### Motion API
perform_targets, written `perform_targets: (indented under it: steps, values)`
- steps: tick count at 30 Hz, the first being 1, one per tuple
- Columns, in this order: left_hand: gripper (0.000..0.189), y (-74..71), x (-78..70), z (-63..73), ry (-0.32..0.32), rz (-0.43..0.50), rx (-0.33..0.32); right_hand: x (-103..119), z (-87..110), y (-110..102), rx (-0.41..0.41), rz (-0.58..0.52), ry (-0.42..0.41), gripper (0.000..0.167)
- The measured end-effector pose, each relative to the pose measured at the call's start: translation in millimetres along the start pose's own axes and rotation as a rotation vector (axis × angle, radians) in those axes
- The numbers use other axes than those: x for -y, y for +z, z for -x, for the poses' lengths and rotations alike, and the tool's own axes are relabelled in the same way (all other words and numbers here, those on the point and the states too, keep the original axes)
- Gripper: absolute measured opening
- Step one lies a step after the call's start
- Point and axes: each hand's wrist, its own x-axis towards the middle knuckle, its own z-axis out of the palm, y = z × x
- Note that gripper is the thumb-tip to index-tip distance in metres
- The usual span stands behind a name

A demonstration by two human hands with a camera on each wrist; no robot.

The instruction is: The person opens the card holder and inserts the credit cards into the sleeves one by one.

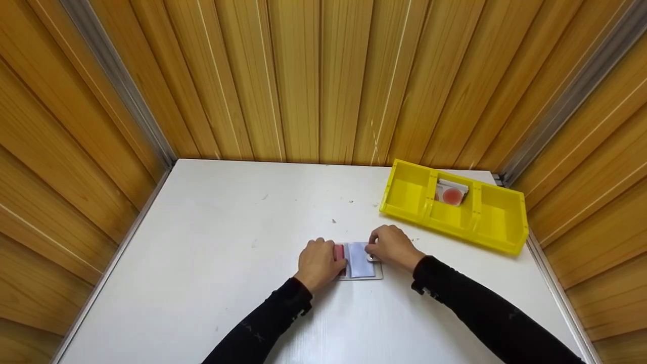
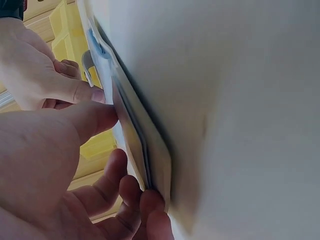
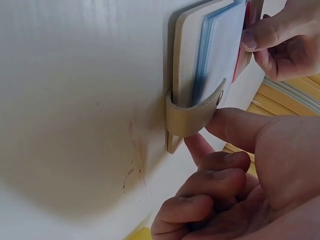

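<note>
A beige card holder [image 1: 379, 276] lies opened out flat on the white table. Its clear bluish plastic sleeves [image 1: 361, 263] are on the right half, and a red piece [image 1: 339, 251] shows on the left. My left hand [image 1: 317, 263] holds the left side, thumb on top and fingertips along the outer edge, as the left wrist view shows. At the right edge, my right hand [image 1: 394, 246] pinches the snap strap [image 3: 189, 119] between thumb and index finger. The strap curves up over the sleeves, its metal snap visible in the right wrist view, with its end raised off them.
A yellow three-compartment tray [image 1: 452, 217] stands at the back right of the table [image 1: 227, 217]. In its middle compartment sits a white card-like item with a red circle [image 1: 452, 196]. Wood-patterned walls [image 1: 293, 81] enclose the back and both sides.
</note>
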Motion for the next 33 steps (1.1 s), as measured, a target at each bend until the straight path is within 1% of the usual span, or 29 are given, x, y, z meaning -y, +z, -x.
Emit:
perform_targets:
  steps: [6, 8, 12, 16, 22, 28, 33]
  values:
    - [0.033, -7.0, 8.9, 2.2, 0.005, 0.044, 0.001, 1, -1.0, -1, 0.027, -0.019, 0.029, 0.015]
    - [0.032, -10.2, 13.9, 2.9, -0.008, 0.061, 0.004, 2, -2.0, -2, 0.030, -0.021, 0.031, 0.016]
    - [0.036, -17.5, 24.1, 2.9, -0.051, 0.100, 0.023, 1, -4.2, -3, 0.047, -0.012, 0.008, 0.019]
    - [0.037, -24.4, 32.0, 3.3, -0.085, 0.124, 0.057, -1, -6.6, -3, 0.077, -0.011, -0.002, 0.018]
    - [0.036, -29.3, 41.7, 7.4, -0.120, 0.137, 0.110, -3, -8.5, -3, 0.086, -0.019, 0.001, 0.017]
    - [0.036, -26.4, 48.7, 13.5, -0.092, 0.148, 0.106, -3, -9.1, -2, 0.064, -0.001, -0.040, 0.014]
    - [0.035, -24.6, 50.8, 15.4, -0.081, 0.168, 0.096, -2, -7.7, -4, 0.043, 0.024, -0.078, 0.007]
